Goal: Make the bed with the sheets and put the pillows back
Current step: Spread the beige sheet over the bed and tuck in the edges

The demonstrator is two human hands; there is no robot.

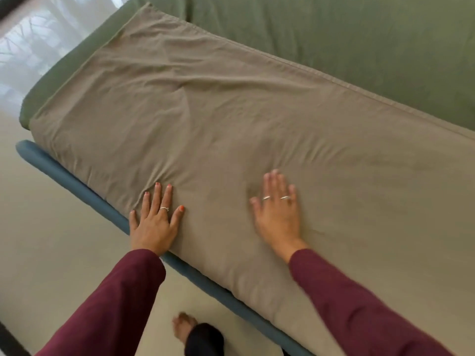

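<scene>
The fingers (164,199) of the left hand (154,222) lie straight and slightly spread, flat on the taupe sheet (231,129), holding nothing; the nails are painted orange and one finger carries a ring. This hand presses the sheet close to its near edge, where small creases fan out from the fingertips. The right hand (279,211), somewhat blurred, also lies flat on the sheet with straight fingers, gripping nothing, and wears two rings. It sits further in from the sheet's near edge than the left hand. Both arms wear maroon sleeves (108,304).

The taupe sheet is spread in a long wrinkled band across the bed, its hemmed far edge running diagonally. Beyond that hem lies green bedding (359,47), which also shows past the sheet's left end. Below the sheet's near edge runs the blue padded bed frame (64,176). Past the frame is a pale floor (51,253), where a bare foot (183,328) stands beside a dark trouser leg.
</scene>
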